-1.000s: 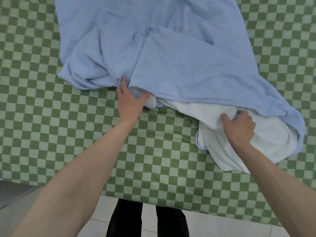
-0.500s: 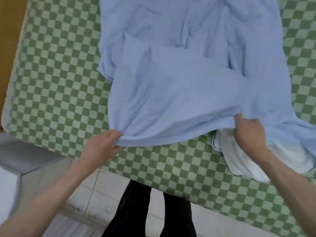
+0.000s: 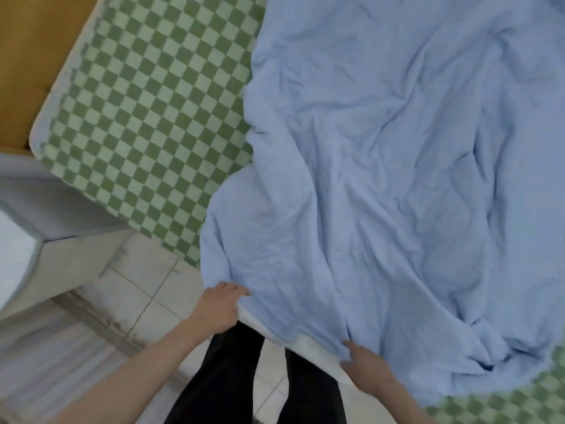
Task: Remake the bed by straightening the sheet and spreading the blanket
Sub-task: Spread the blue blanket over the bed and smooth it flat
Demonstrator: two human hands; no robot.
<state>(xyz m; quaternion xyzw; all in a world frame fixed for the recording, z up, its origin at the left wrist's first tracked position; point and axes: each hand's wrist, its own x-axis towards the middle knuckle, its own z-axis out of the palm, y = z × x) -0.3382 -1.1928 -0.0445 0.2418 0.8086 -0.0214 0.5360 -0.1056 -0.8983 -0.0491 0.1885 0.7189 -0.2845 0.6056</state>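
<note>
Gripping the near edge of the blue blanket [image 3: 382, 185] at its left end, the left hand [image 3: 217, 307] is curling fingers over the hem where the cloth is hanging past the mattress edge toward the tiled floor [image 3: 143, 289]. Lying bare to the left, the green checked sheet [image 3: 146, 117] is looking fairly flat, its corner by the wooden frame [image 3: 33, 50] partly blurred. Bunching in deep creases across the middle, the blanket is covering only the right part of the bed. Resting at the hem further right, the right hand [image 3: 363, 367] is touching the fabric; whether it is pinching or merely pressing, I cannot tell. Risk, as I judge it: a one-sided pull could be dragging the blanket askew or off onto the floor, and tugging the sheet loose. Compared with half a second ago, the near edge is sitting lower, over the bedside, and the white underside is showing only as a thin strip.
</note>
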